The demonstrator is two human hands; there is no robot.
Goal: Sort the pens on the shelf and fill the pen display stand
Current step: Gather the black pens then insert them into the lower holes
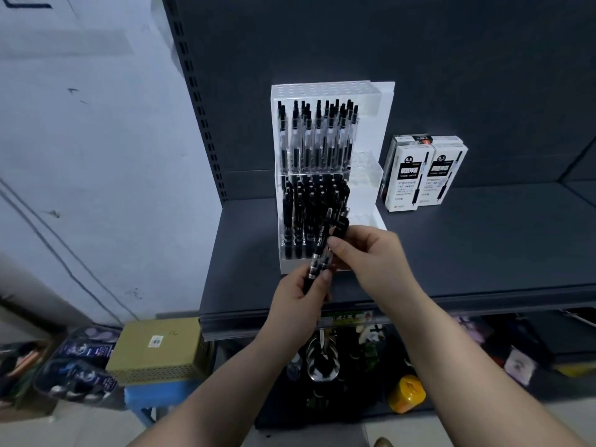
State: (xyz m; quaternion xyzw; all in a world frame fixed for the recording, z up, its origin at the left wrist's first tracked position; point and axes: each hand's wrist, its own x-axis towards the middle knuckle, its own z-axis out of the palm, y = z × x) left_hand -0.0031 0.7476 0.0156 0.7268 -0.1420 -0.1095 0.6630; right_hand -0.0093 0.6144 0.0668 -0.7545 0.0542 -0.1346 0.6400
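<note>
- Head cam looks down at a dark matte metal shelf [483,253], with the white and clear plastic pen display stand [383,124] standing in the middle of the frame.
- Progress so far: the top tier [317,137] is loaded with clear-barrel pens with black clips across most of its width, and the lower tier [309,214] is packed with solid black pens. The right-hand columns on both tiers look empty, so I'd say it's well past halfway but not done.
- Left hand [300,301], lower centre, is clenched around a small bunch of black pens [317,262] held upright, just in front of the stand's base.
- Right hand [364,250] is pinching the top of one pen from that bunch between thumb and fingers. Looks to me like it's picking one out to slot in, but that's a guess.
- Two white cardboard pen boxes [422,175] stand upright right of the stand, glossy print with a pen picture on the front. Can't tell if they're full or empty.
- Textures: the stand is smooth rigid acrylic with a grid of round holes on top, the pens are slim glossy cylinders with what look like rubbery grips, and the shelf upright [200,101] is slotted steel.
</note>
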